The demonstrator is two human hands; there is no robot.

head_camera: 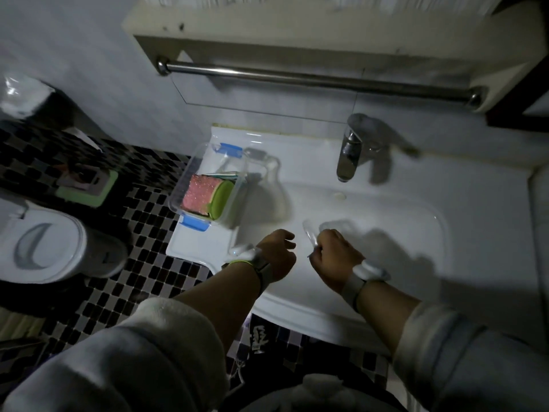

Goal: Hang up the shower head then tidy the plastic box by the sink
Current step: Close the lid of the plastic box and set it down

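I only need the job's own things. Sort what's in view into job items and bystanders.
Job: plastic box with blue clips, pink sponge and green pad inside it, sink, small clear item in right hand.

Bystanders: tap, towel rail, toilet.

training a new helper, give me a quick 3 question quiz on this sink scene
1. True or false: the plastic box sits on the sink ledge, on the far side of the basin from the tap.
2. Which hand holds a small clear object over the basin? A) left hand B) right hand
3. Fill in: the box's clips are ____ in colour.

Key
1. False; box and tap are on the same ledge, box left of the basin.
2. B; the left hand's grip is loosely curled, holding nothing visible.
3. Blue.
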